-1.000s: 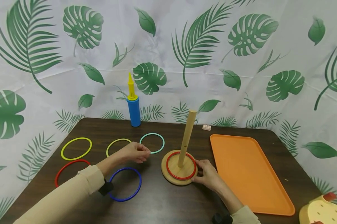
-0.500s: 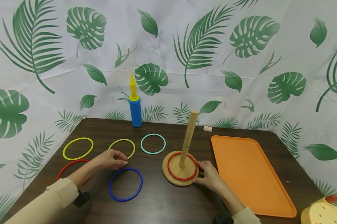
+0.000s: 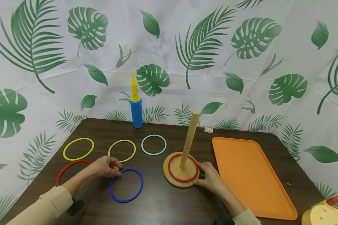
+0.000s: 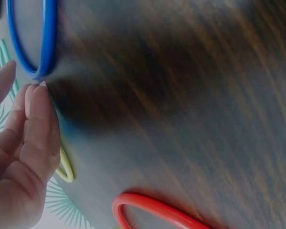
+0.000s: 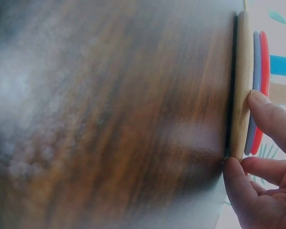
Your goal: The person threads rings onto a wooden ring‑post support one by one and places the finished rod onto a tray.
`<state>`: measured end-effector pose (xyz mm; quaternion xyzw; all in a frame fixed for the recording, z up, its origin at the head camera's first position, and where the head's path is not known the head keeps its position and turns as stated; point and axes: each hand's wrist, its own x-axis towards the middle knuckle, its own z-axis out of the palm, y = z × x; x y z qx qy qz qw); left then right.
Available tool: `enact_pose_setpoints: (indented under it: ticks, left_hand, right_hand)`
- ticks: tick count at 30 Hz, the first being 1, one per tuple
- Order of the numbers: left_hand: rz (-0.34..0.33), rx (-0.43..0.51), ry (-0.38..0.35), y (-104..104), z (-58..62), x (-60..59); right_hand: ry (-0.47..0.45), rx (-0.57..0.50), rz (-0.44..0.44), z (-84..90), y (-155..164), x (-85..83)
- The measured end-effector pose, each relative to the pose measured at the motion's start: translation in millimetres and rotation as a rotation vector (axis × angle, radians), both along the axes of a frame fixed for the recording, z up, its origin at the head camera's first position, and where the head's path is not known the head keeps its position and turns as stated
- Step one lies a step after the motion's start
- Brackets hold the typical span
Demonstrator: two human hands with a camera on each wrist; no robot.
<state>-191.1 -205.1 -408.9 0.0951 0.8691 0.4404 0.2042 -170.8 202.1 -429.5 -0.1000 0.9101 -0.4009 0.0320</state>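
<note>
My left hand (image 3: 105, 167) is at the upper left of the dark blue ring (image 3: 125, 201), fingertips right at its rim. The left wrist view shows the thumb (image 4: 2, 86) apart from the fingers (image 4: 40, 119), just short of the blue ring (image 4: 48, 38). With thumb and fingers, my right hand (image 3: 209, 177) holds the edge of the round wooden base of a ring-toss stand (image 3: 166, 172). From that base rises a wooden peg (image 3: 189, 136). A red ring (image 3: 183, 180) lies around it, over a grey-blue ring (image 5: 257, 81) that shows in the right wrist view.
Loose rings lie on the dark table: yellow (image 3: 78, 159), red (image 3: 59, 175), pale yellow (image 3: 135, 150) and turquoise (image 3: 154, 154). A blue and yellow hand pump (image 3: 136, 112) stands behind. Right of the stand lies an orange tray (image 3: 253, 178); a pink toy brick (image 3: 208, 129) sits behind.
My left hand has moved left and toward me, from beside the turquoise ring to the dark blue ring's rim. My right hand stays at the base.
</note>
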Motion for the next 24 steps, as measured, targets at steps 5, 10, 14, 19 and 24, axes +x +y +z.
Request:
enact_pose_setpoints:
  ticks: [5, 10, 14, 19, 24]
  left_hand:
    - [0.014, -0.063, 0.046, 3.0, -2.1, 3.1]
    - [0.028, -0.125, 0.092, 5.6, -4.3, 5.1]
    - [0.057, -0.134, 0.087, 7.9, -5.1, 6.3]
    - [0.083, -0.138, 0.080, 10.1, -4.4, 8.0]
    - [0.079, -0.151, 0.096, 10.0, -1.7, 7.3]
  right_hand:
    - [0.009, -0.006, 0.002, -2.1, 0.5, -0.5]
    - [0.019, -0.001, 0.003, -3.5, 0.9, -1.2]
    - [0.019, 0.009, 0.002, -4.9, 0.9, -1.4]
    - [0.032, 0.028, 0.007, -6.1, 1.5, -2.7]
    - [0.032, 0.026, 0.007, -5.9, 2.9, -3.1]
